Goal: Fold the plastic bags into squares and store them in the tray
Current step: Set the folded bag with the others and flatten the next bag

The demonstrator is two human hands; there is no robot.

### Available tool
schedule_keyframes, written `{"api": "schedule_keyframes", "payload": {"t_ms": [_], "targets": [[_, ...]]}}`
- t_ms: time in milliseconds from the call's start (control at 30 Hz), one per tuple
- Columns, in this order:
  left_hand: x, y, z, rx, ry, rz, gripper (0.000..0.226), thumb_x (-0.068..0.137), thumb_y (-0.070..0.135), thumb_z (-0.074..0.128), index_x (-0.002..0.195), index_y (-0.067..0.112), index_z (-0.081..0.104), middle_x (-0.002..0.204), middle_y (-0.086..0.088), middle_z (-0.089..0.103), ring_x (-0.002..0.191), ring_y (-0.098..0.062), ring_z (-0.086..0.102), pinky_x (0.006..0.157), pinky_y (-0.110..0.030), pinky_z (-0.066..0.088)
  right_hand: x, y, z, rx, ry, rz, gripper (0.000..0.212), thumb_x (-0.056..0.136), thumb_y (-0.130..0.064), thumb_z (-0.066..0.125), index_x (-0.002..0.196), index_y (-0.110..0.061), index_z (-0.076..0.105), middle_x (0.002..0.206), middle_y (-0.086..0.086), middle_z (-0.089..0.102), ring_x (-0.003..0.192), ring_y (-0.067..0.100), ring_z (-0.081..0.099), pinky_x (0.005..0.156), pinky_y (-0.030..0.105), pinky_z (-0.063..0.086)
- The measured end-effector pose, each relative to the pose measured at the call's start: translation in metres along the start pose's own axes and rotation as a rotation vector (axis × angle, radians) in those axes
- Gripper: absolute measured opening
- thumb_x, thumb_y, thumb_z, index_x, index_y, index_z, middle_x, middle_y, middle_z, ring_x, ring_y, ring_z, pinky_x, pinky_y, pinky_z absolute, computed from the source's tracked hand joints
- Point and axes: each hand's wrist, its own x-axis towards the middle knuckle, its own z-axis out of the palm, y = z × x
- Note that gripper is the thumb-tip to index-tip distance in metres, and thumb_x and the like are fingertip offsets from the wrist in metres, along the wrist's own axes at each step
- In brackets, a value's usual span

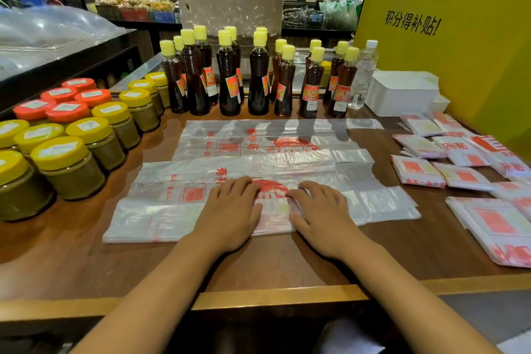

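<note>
A clear plastic bag with red print (161, 215) lies flat on the wooden table, folded lengthwise into a long strip. My left hand (230, 210) and my right hand (319, 213) press flat on its middle, side by side, fingers straight. A second flat bag (258, 141) lies spread just behind it. Several bags folded into squares (416, 171) lie scattered at the right. The white tray (402, 93) stands at the back right against the yellow wall.
Dark oil bottles with yellow caps (258, 77) line the back of the table. Jars with yellow and orange lids (69, 164) fill the left side. A larger partly folded bag (500, 227) lies at the right edge. The table's front edge (273, 299) runs below my wrists.
</note>
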Motion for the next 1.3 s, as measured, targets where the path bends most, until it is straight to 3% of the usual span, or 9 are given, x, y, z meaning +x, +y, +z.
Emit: {"api": "schedule_keyframes", "payload": {"t_ms": [200,467,600,700,800,900,1033,1200,1300], "targets": [[-0.002,-0.004,0.007,-0.05,0.016,0.002,0.047,0.103,0.046,0.035,0.147,0.028,0.036,0.157,0.009,0.03,0.14,-0.018,0.027,0.115,-0.038,0.022,0.047,0.001,-0.017,0.086,-0.029,0.012,0.044,0.098,-0.046,0.051,0.139,-0.032,0.049,0.151,-0.004,0.035,0.138,0.022,0.03,0.111,0.044,0.028],[-0.007,-0.009,0.002,-0.104,0.007,0.033,0.048,0.104,0.045,0.037,0.149,0.027,0.035,0.158,0.009,0.029,0.142,-0.017,0.024,0.116,-0.037,0.02,0.144,0.016,-0.03,-0.059,-0.243,0.035,0.071,0.089,-0.045,0.068,0.151,-0.028,0.038,0.151,0.01,0.042,0.137,0.034,0.038,0.112,0.051,0.035],[-0.006,-0.011,0.0,-0.131,0.02,0.036,0.048,0.103,0.044,0.042,0.147,0.025,0.036,0.152,0.006,0.032,0.14,-0.017,0.022,0.115,-0.037,0.018,0.154,0.013,-0.039,-0.052,-0.247,0.044,0.058,0.089,-0.039,0.071,0.142,-0.031,0.049,0.136,0.003,0.055,0.128,0.032,0.045,0.105,0.054,0.04],[-0.005,-0.01,-0.003,-0.152,0.07,0.0,0.046,0.098,0.045,0.053,0.14,0.027,0.044,0.143,0.005,0.034,0.135,-0.017,0.022,0.11,-0.035,0.018,0.147,0.008,-0.048,0.023,-0.141,-0.019,0.016,0.091,-0.025,0.067,0.102,-0.036,0.065,0.101,-0.008,0.06,0.105,0.024,0.055,0.09,0.044,0.048],[-0.006,-0.009,-0.007,-0.162,0.169,-0.004,0.052,0.088,0.04,0.069,0.135,0.03,0.049,0.146,0.006,0.033,0.137,-0.017,0.019,0.109,-0.037,0.018,0.127,0.0,-0.052,0.054,0.022,-0.109,0.011,0.091,-0.02,0.067,0.089,-0.031,0.065,0.094,-0.008,0.065,0.096,0.021,0.059,0.085,0.043,0.051],[-0.006,-0.01,-0.011,-0.107,0.271,-0.006,0.068,0.075,0.029,0.084,0.136,0.031,0.051,0.155,0.003,0.033,0.145,-0.023,0.018,0.111,-0.044,0.018,0.101,-0.005,-0.045,0.016,0.192,-0.243,0.012,0.088,-0.01,0.07,0.096,-0.019,0.072,0.098,-0.002,0.071,0.097,0.024,0.063,0.094,0.038,0.044],[-0.005,-0.011,-0.013,0.045,0.317,-0.066,0.074,0.071,0.017,0.084,0.137,0.029,0.053,0.159,-0.005,0.036,0.149,-0.034,0.021,0.109,-0.049,0.015,0.073,-0.007,-0.027,-0.164,0.311,-0.352,0.019,0.08,-0.008,0.075,0.083,-0.026,0.067,0.088,-0.008,0.066,0.094,0.017,0.063,0.119,0.052,0.027],[-0.008,-0.01,-0.005,0.092,0.196,-0.034,0.037,0.096,0.025,0.057,0.132,0.03,0.054,0.154,0.003,0.041,0.147,-0.025,0.026,0.113,-0.043,0.016,0.048,-0.01,-0.004,-0.1,0.246,-0.249,0.02,0.083,-0.01,0.072,0.086,-0.027,0.064,0.115,-0.006,0.064,0.116,0.019,0.057,0.121,0.05,0.014],[-0.009,-0.012,-0.003,0.001,0.1,-0.02,0.034,0.097,0.026,0.046,0.13,0.029,0.054,0.146,0.008,0.048,0.136,-0.017,0.038,0.107,-0.038,0.027,0.041,-0.007,-0.003,0.007,0.141,-0.191,0.015,0.09,-0.015,0.063,0.094,-0.029,0.063,0.131,-0.008,0.055,0.129,0.016,0.046,0.12,0.044,0.014]]}}
